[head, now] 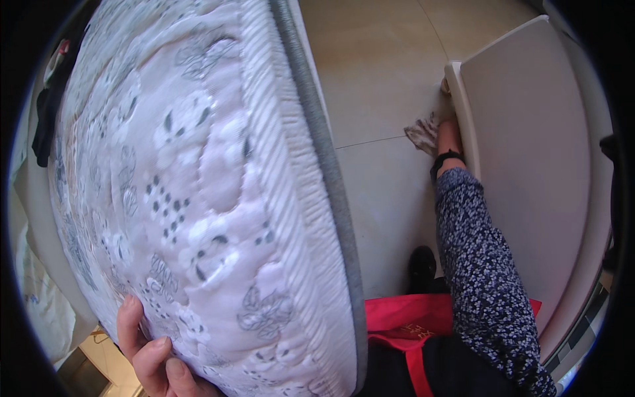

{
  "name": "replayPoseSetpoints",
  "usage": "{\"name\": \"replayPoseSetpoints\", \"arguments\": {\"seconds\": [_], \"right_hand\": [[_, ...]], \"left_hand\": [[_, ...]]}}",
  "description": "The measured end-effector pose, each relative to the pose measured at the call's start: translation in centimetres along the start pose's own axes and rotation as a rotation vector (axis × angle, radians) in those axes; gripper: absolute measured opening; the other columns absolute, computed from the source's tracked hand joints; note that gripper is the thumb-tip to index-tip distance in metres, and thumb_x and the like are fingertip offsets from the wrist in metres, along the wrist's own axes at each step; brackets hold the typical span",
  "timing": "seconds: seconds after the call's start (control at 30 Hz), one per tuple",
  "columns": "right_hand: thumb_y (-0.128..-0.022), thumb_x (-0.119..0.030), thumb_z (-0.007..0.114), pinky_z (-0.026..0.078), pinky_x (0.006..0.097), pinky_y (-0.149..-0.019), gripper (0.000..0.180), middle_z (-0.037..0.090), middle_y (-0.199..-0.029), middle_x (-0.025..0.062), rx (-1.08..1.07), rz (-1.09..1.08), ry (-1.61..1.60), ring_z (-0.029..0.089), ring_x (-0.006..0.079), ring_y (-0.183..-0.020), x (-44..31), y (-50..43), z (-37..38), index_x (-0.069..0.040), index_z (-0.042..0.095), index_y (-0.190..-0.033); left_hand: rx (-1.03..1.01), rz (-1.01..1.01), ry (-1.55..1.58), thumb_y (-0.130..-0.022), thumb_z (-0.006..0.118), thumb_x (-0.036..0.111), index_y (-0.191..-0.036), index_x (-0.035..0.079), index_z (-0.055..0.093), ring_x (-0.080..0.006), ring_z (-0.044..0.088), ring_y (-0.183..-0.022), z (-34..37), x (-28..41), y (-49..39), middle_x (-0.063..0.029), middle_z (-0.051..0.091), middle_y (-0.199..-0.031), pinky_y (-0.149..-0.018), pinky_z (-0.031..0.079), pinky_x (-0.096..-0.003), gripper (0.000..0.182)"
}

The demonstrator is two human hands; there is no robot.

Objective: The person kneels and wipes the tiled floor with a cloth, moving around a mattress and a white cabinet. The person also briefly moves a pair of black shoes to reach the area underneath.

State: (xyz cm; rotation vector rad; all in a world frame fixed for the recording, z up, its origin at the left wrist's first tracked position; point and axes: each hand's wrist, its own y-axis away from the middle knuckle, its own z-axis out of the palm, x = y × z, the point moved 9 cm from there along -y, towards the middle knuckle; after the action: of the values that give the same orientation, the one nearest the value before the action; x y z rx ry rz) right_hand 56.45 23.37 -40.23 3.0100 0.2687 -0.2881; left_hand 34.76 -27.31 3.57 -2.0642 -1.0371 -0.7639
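Note:
A floral quilted mattress [208, 188] with ribbed white side trim and a grey edge fills the left half of the view. My left hand [154, 362] grips it at the lower left, fingers bent over the quilted face; the palm is out of sight. On the right, my right arm in a dark floral sleeve reaches away beside a pale board [526, 164]. The board's raised edge partly hides my right hand [449, 136], which has a dark band at the wrist. A crumpled patterned cloth [422, 134] appears held in that hand, close to the board's edge.
Pale tiled floor [377, 198] runs between mattress and board. A black shoe [422, 265] shows below, near a red apron [407, 312] with gold writing. Pale fabric [42, 297] and a dark item [44, 126] lie beyond the mattress at the left.

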Motion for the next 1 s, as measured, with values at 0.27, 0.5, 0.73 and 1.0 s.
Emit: {"name": "replayPoseSetpoints", "arguments": {"seconds": [0.27, 0.5, 0.73, 1.0], "right_hand": [[-0.079, -0.014, 0.052, 0.049, 0.0436, -0.075, 0.015, 0.055, -0.101, 0.0127, 0.179, -0.432, 0.320, 0.051, 0.0317, -0.102, -8.4, 9.4, 1.4, -0.009, 0.055, -0.092], [-0.076, -0.012, 0.053, 0.048, 0.0448, -0.075, 0.013, 0.056, -0.096, 0.0157, -0.217, -0.541, -0.134, 0.054, 0.0350, -0.091, -14.3, 10.3, 2.3, -0.008, 0.059, -0.086], [-0.075, -0.012, 0.056, 0.049, 0.0406, -0.072, 0.014, 0.058, -0.092, 0.0102, 0.275, -0.632, 0.102, 0.056, 0.0303, -0.088, -16.4, 1.9, -3.2, -0.010, 0.061, -0.088], [-0.082, -0.012, 0.045, 0.046, 0.0432, -0.078, 0.024, 0.057, -0.099, 0.0134, 0.151, -0.660, 0.338, 0.057, 0.0322, -0.088, -12.4, -0.8, 2.0, -0.003, 0.054, -0.103]], "left_hand": [[0.007, 0.036, -0.110, -0.079, 0.043, 0.014, -0.090, 0.005, 0.052, -0.0361, 0.039, -0.123, 1.1, 0.0, -0.1, -0.0256, 0.045, -0.128, -0.108, 0.018, -0.0476, 0.017], [-0.025, 0.055, -0.110, -0.079, 0.043, 0.013, -0.091, 0.004, 0.054, -0.0347, 0.038, -0.124, 1.2, -0.5, -0.7, -0.0246, 0.045, -0.129, -0.108, 0.017, -0.0465, 0.019], [-0.039, -0.001, -0.139, -0.079, 0.042, 0.012, -0.089, 0.003, 0.052, -0.0351, 0.039, -0.123, -0.7, -1.0, -0.5, -0.0247, 0.047, -0.127, -0.108, 0.018, -0.0461, 0.017], [-0.121, -0.013, -0.117, -0.083, 0.043, 0.002, -0.084, -0.002, 0.049, -0.0366, 0.043, -0.117, -1.1, 1.2, -1.1, -0.0263, 0.045, -0.124, -0.104, 0.030, -0.0471, 0.008]]}}
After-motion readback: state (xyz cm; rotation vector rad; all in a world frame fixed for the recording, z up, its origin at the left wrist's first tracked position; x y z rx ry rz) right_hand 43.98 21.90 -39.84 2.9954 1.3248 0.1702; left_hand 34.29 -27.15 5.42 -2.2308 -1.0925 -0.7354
